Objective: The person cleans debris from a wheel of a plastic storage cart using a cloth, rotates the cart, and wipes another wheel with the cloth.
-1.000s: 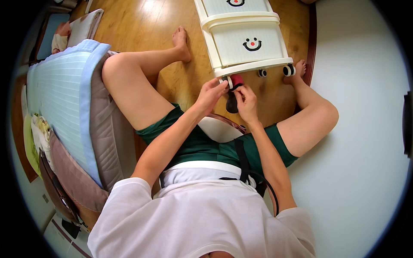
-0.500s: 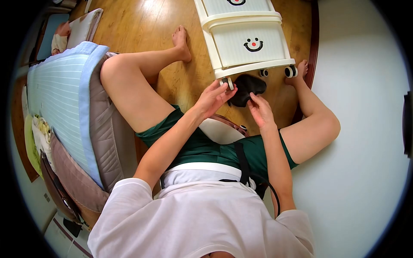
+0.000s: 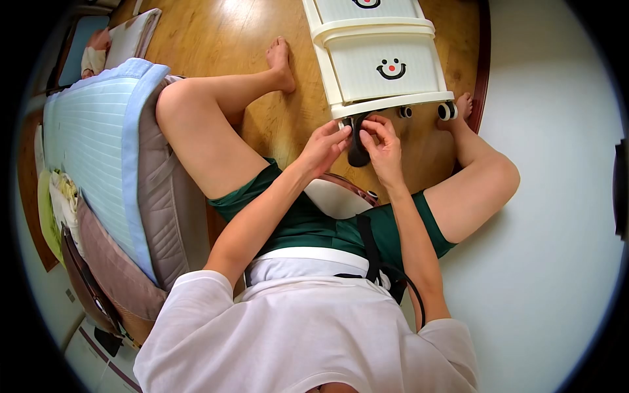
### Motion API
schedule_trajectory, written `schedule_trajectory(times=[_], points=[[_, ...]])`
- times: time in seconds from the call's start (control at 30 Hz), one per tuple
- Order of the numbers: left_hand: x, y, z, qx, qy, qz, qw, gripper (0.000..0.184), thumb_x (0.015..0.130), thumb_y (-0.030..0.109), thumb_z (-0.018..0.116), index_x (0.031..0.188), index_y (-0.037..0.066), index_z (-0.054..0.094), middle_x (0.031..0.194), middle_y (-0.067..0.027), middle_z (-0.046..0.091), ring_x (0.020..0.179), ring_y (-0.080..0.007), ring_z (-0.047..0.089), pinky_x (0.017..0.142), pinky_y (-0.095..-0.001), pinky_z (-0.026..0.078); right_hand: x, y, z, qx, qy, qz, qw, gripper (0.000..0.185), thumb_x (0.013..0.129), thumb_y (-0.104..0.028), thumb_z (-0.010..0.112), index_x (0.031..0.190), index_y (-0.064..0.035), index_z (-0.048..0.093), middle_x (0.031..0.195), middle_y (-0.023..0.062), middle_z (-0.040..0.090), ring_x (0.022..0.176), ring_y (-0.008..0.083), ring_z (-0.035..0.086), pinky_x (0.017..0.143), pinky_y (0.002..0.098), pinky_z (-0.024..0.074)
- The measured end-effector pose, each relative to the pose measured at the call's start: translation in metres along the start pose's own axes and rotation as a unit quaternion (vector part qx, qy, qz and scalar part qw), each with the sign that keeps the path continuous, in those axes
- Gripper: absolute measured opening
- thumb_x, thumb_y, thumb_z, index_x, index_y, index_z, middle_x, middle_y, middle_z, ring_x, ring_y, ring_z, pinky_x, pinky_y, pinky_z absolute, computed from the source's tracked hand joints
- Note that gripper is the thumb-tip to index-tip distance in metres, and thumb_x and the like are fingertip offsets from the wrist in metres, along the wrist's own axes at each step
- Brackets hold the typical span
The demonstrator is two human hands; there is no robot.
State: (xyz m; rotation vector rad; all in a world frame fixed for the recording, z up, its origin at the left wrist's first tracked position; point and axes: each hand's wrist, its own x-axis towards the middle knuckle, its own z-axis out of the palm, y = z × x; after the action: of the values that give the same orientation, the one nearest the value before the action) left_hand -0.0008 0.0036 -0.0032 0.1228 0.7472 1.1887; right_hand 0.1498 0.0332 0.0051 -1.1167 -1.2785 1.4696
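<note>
The left hand [image 3: 322,147] is closed to a pinch at the near castor [image 3: 348,122] of the drawer unit [image 3: 386,56], at the left corner of its base edge [image 3: 393,103]. The right hand [image 3: 385,152] is drawn in narrow, thumb and fingers together on a dark piece [image 3: 358,154] that hangs just beside that castor, over the wooden floor [image 3: 419,157]. The exact contact is partly hidden behind the fingers, and what the dark piece is made of cannot be told.

The work is best shared unevenly: the left hand as the steady one, keeping the wheel from rolling or swivelling, the right doing the fine moves. A light pinch near the working edge of the dark piece should give more control than one far down it, where a soft thing would fold or twist. Short, even pulls towards the body would suit better than a jerk, which could shift the unit on its other castors [image 3: 405,112] [image 3: 447,111]. The left fingertips do well to stay on the wheel's outer side, out of the narrow space between wheel and dark piece, so that the contact can be seen and no finger is nipped.
</note>
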Motion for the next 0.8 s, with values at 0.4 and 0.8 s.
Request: schedule_trajectory(times=[0.4, 0.8], points=[[-0.001, -0.001, -0.001, 0.025, 0.023, -0.01, 0.999, 0.028, 0.092, 0.01, 0.056, 0.119, 0.004, 0.052, 0.107, -0.0021, 0.06, 0.098, -0.0109, 0.057, 0.092, -0.0304, 0.045, 0.011, 0.001, 0.01, -0.003, 0.052, 0.053, 0.997, 0.013, 0.077, -0.003, 0.071, 0.088, 0.0041, 0.069, 0.089, 0.0064, 0.066, 0.069, 0.0087, 0.059, 0.066, 0.0213, 0.0477], [-0.004, -0.007, 0.003, 0.067, 0.038, 0.034, 0.996, 0.026, 0.092, 0.01, 0.056, 0.117, 0.002, 0.053, 0.109, -0.0024, 0.058, 0.1, -0.01, 0.055, 0.093, -0.0289, 0.045, 0.036, -0.004, 0.009, -0.021, 0.025, 0.16, 0.987, 0.012, 0.075, -0.006, 0.067, 0.082, 0.0043, 0.067, 0.071, 0.0048, 0.065, 0.067, 0.0084, 0.058, 0.063, 0.023, 0.0457]])
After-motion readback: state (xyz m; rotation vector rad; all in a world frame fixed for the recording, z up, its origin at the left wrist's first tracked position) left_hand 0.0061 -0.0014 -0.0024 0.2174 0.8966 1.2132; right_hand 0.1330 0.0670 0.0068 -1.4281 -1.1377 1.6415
